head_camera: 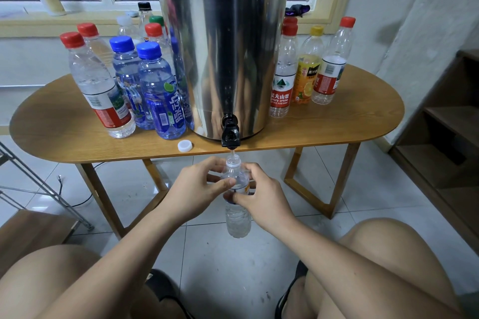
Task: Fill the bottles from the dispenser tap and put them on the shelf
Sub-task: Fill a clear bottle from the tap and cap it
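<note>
Both hands are closed on one clear bottle [238, 217], held below the front edge of the tabletop [337, 122]. My left hand [197, 186] pinches its shoulder between thumb and fingers just under the neck. My right hand [261, 202] grips it slightly lower, thumb across the label.

The bottle is upright and uncapped, its mouth directly under the black tap [230, 134] of the steel dispenser [223, 33]. A thin stream of water [232, 154] runs from the spout into the neck. I can see water in the lower part of the bottle, but my fingers hide the exact level.

The dispenser stands mid-tabletop with the tap overhanging the front edge. A white cap [185, 145] lies on the tabletop just left of the tap, near the edge.

Left of the dispenser stands a cluster of capped bottles: a red-capped bottle [101, 90] at the front, blue bottles [160, 96] just beside the drum, more behind them. On the right side, close together, stand a red-label bottle [283, 77] nearest the drum, an orange juice bottle [308, 72] with a yellow cap, and an outer bottle [331, 67] with a red cap.

A wooden shelf [445, 116] stands at the far right by the wall, well apart from the hands. My knees show at the bottom, over the tiled floor [220, 254].
</note>
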`<state>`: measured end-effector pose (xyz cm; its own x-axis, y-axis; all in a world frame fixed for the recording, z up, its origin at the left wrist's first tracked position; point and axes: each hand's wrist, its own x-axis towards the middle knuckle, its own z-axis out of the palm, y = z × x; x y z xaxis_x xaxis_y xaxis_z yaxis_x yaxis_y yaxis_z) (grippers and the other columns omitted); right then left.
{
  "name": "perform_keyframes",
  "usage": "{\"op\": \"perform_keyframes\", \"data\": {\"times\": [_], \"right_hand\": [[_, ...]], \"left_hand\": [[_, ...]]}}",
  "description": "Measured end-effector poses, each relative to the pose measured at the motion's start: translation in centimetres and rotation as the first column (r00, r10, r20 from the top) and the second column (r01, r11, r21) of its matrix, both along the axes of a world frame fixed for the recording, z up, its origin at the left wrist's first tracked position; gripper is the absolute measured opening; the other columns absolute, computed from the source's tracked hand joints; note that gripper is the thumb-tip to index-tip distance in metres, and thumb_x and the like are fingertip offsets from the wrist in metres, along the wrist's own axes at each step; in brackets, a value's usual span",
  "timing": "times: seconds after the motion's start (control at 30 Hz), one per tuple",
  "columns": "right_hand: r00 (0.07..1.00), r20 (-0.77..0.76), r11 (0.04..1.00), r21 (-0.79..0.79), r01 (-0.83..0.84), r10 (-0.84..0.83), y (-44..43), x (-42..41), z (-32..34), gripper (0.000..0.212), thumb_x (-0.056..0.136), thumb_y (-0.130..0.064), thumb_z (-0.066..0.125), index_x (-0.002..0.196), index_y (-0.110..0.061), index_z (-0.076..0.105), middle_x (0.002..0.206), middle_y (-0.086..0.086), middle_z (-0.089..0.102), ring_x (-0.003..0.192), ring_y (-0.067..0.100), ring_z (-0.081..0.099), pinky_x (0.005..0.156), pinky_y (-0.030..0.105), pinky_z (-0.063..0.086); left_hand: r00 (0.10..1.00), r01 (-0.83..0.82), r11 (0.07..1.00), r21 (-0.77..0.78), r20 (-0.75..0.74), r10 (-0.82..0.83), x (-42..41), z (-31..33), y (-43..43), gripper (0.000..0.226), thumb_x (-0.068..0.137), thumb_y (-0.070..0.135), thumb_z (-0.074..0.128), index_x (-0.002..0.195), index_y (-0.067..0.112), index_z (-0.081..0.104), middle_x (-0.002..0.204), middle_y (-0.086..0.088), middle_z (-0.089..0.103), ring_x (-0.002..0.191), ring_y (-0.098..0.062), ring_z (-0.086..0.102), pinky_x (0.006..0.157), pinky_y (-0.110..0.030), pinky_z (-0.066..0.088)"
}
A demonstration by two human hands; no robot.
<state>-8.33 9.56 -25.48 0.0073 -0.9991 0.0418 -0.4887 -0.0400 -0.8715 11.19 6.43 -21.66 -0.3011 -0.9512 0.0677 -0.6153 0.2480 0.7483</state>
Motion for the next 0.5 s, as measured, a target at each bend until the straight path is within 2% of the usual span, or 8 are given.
{"op": "perform_keyframes", "data": {"times": [0.1,0.33,0.5], "right_hand": [[1.0,-0.008,1.0,-0.001,0.003,-0.003,-0.04,0.05,-0.06,0.07,0.085,-0.045,0.09,0.142,-0.043,0.051,0.126,-0.02,0.07,0.108,0.0,0.067,0.089,0.02,0.056],[1.0,-0.007,1.0,-0.009,0.013,-0.014,-0.14,-0.01,-0.2,0.069,0.084,-0.047,0.09,0.142,-0.043,0.051,0.126,-0.02,0.07,0.11,0.004,0.068,0.096,0.032,0.062],[1.0,-0.007,1.0,-0.011,0.009,-0.009,-0.27,-0.1,-0.12,0.071,0.084,-0.046,0.09,0.143,-0.042,0.051,0.128,-0.02,0.069,0.113,0.004,0.067,0.097,0.031,0.061]], "left_hand": [[1.0,-0.002,1.0,0.0,0.005,0.002,-0.01,0.07,0.03,0.039,0.095,0.05,0.079,0.131,0.04,0.069,0.125,0.022,0.071,0.104,0.003,0.072,0.088,-0.029,0.063],[1.0,-0.002,1.0,0.009,-0.016,0.002,-0.08,0.15,0.0,0.039,0.094,0.048,0.081,0.13,0.039,0.07,0.126,0.021,0.073,0.105,0.0,0.074,0.092,-0.037,0.065],[1.0,0.001,1.0,0.0,-0.022,-0.001,0.38,0.42,-0.27,0.037,0.095,0.048,0.08,0.129,0.039,0.07,0.124,0.022,0.074,0.108,0.002,0.072,0.097,-0.039,0.063]]}}
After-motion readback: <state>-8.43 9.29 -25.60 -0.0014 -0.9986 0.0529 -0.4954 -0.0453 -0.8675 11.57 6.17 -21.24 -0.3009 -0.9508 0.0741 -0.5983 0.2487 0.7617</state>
